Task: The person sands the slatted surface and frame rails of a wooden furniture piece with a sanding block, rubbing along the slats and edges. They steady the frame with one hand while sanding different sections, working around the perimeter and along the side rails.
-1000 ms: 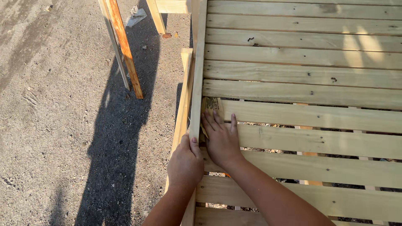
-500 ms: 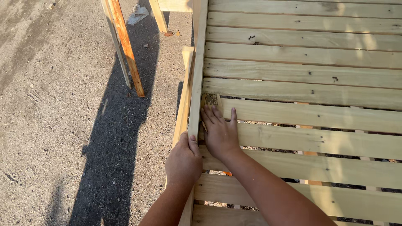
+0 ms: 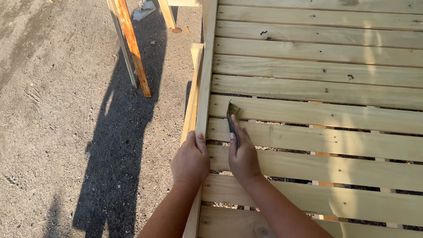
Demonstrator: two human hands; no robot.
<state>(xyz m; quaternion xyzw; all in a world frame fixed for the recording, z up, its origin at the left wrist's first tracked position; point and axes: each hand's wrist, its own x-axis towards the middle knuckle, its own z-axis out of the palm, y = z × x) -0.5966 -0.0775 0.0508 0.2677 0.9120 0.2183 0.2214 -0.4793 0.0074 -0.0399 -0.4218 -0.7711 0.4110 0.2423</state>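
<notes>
A pale wooden slatted panel [image 3: 317,79] fills the right side of the view. My left hand [image 3: 190,161] grips its upright side rail [image 3: 206,66], thumb on top of the edge. Just right of the rail, my right hand [image 3: 242,156] rests on a slat and holds a small folded piece of brown sandpaper [image 3: 232,111] on edge, fingers stretched along it. The sandpaper's tip touches the slat [image 3: 308,112] above, close to the gap between two slats.
Two narrow wooden boards [image 3: 132,53], one stained orange, lean on the sandy gravel ground [image 3: 57,110] to the left. My shadow [image 3: 119,145] lies across that ground. A second thin rail [image 3: 192,92] runs beside the panel's left edge.
My right hand lay flat, palm down on the sandpaper; now it is turned on its side, holding the paper edgewise. My left hand stays gripping the rail.
</notes>
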